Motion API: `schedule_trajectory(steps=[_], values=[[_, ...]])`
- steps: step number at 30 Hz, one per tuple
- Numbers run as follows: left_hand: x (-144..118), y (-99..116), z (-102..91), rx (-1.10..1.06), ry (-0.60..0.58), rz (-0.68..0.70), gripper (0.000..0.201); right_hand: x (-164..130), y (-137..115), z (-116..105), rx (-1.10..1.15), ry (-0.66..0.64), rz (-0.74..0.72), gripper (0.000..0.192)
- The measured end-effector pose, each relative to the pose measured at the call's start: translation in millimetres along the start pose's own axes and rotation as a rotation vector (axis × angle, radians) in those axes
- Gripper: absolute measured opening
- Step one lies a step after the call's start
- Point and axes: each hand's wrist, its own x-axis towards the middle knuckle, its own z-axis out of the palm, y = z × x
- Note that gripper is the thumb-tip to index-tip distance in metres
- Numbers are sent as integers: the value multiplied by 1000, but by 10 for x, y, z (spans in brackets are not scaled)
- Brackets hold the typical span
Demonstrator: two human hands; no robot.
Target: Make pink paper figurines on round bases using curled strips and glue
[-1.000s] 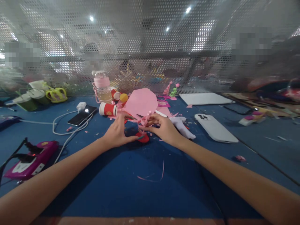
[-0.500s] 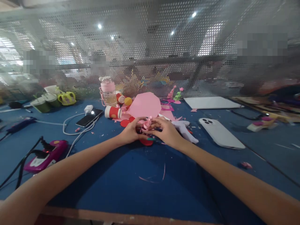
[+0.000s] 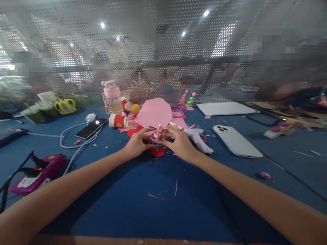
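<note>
We pinch a small curled pink paper piece [image 3: 158, 131] between our left hand [image 3: 138, 144] and right hand [image 3: 178, 143], just above a red paper disc [image 3: 157, 152] on the blue desk [image 3: 143, 200].

Both hands [image 3: 159, 144] meet, fingers [image 3: 167, 131] pinched together.

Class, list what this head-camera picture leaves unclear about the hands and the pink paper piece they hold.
Head view only:
- Pink paper piece: too small and blurred to tell its shape.
- Left hand and right hand: fingertips overlap, so the exact grip is hidden.
- Red disc: partly covered by the hands.
- Beyond the mesh screen: blurred.
</note>
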Motion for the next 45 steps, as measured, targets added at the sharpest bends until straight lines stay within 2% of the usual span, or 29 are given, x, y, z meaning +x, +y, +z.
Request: schedule_trajectory(steps=[9,17,21,26,30,36,45], values=[[-8,57,17,91,40,13,58,-10,13,12,53,33,-3,30],[-9,66,26,19,-1,-56,62,-2,10,-1,59,22,29,32],[5,21,30,-47,-47,-19,66,0,-10,-18,53,3,36,31],[35,-4,32,-102,-35,54,73,2,-22,-20,123,-14,40,32],[32,26,24,-181,-15,94,66,4,-45,-17,133,-7,65,32],[14,51,14,-211,9,50,62,0,-44,-17,74,50,19,31],[19,30,19,-249,28,54,58,-8,-43,-44,-253,155,-160,22]])
